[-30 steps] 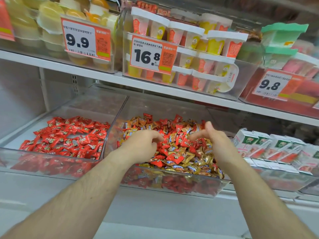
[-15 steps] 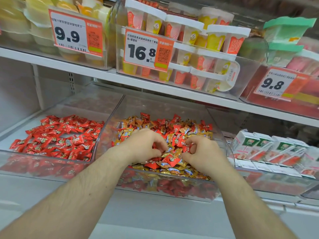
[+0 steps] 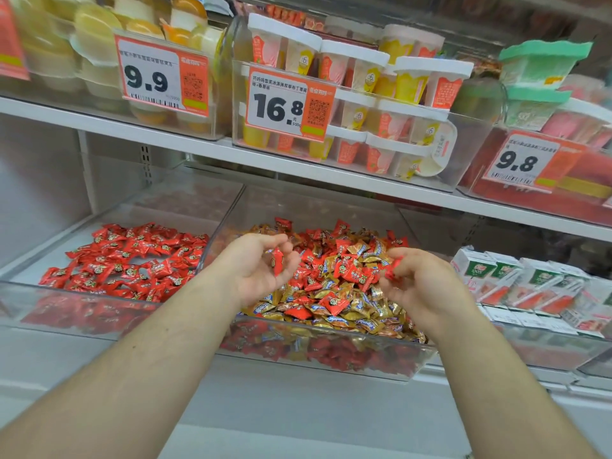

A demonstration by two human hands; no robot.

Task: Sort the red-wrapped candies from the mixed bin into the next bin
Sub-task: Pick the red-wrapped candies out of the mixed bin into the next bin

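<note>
Head view, and I've got both hands up over the mixed bin [image 3: 331, 356], the clear tray heaped with red and gold wrapped candies. My left hand [image 3: 256, 270] is turned palm-in, fingers curled, grip closed around one red-wrapped candy [image 3: 277, 261] that stands upright between thumb and fingers. My right hand [image 3: 420, 286] is over the right side of the heap, fingers curled, its grip pinching a second red candy [image 3: 393, 267] at the fingertips. Just left, sharing a wall with the mixed bin, sits the next bin [image 3: 82, 313], another clear tray with only red candies [image 3: 132, 256] spread across its floor. Above runs a white shelf [image 3: 198, 145] of pudding cups with price tags reading 9.9 [image 3: 147, 79], 16.8 [image 3: 278, 107] and 9.8 [image 3: 516, 162]. Small cartons [image 3: 516, 283] line up to the right.
</note>
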